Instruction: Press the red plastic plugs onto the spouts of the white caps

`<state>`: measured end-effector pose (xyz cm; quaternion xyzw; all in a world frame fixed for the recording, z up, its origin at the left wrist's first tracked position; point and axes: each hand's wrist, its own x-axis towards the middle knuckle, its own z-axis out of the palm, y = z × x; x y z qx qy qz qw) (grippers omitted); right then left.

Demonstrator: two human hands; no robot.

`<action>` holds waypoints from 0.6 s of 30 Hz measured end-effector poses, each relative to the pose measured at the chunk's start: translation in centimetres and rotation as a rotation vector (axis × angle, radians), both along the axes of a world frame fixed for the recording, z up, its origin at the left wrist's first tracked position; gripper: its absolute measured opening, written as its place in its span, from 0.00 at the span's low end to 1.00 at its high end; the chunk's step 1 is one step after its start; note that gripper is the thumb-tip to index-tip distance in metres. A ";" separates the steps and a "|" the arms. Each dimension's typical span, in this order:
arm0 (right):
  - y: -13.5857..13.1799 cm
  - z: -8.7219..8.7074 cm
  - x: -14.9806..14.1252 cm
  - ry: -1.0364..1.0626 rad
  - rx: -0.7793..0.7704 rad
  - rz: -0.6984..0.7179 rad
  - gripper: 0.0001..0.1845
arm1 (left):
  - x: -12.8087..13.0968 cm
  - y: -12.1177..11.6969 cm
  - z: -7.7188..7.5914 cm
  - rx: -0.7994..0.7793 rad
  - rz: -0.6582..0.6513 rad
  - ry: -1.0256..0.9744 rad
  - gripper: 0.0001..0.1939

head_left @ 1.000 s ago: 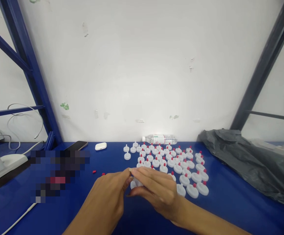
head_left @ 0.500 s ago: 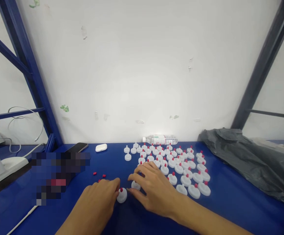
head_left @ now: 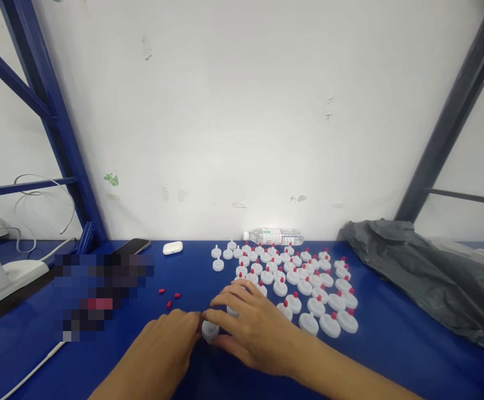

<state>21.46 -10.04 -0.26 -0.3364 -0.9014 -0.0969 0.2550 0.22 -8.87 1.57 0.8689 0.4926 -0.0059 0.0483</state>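
White lid (head_left: 210, 331): one, in right hand (head_left: 255, 326); loose red caps (head_left: 169, 305): three.

I'm getting milky white on the nozzle lids (head_left: 329, 326), most topped with a bright red tip (head_left: 334, 315), a few plain white all over. The loose caps (head_left: 169, 305) match that red. The tabletop (head_left: 392, 333) reads deep blue to me, the wall (head_left: 242, 111) off-white with a green blotch (head_left: 111, 179). I see the bottle (head_left: 289, 238) as clear, its label (head_left: 272, 236) white with red and green. The earbud case (head_left: 172, 248) is plain white, the phone (head_left: 135, 246) black, the plastic bag (head_left: 395, 244) charcoal grey. Mosaic squares (head_left: 100, 304) give me dark tones and dull red, perhaps not true colours.
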 end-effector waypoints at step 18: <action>16.1 6.3 4.2 -0.158 -0.304 -0.648 0.15 | -9.7 2.6 0.8 0.124 0.312 -0.214 0.23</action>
